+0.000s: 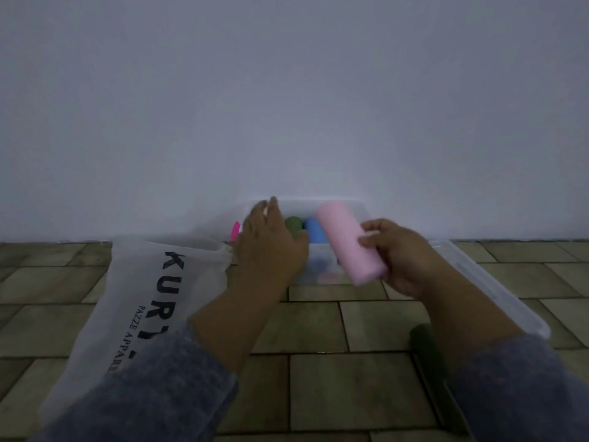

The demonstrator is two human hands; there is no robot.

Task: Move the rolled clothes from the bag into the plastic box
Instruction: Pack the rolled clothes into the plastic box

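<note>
A clear plastic box [361, 208] stands on the tiled floor against the wall. A green roll [294, 227] and a blue roll [314, 230] stand inside it. My right hand [396, 250] grips a pale pink rolled cloth [349, 240], which is tilted over the box's right half. My left hand [271, 244] rests flat over the box's left part, fingers spread, holding nothing. The white fabric bag [140, 301] with black lettering lies flat on the floor to the left.
The box's clear lid [487, 282] lies on the floor to the right. A pink clip or latch [235, 231] shows at the box's left end. A dark green object [427, 349] lies under my right forearm. The wall stands directly behind the box.
</note>
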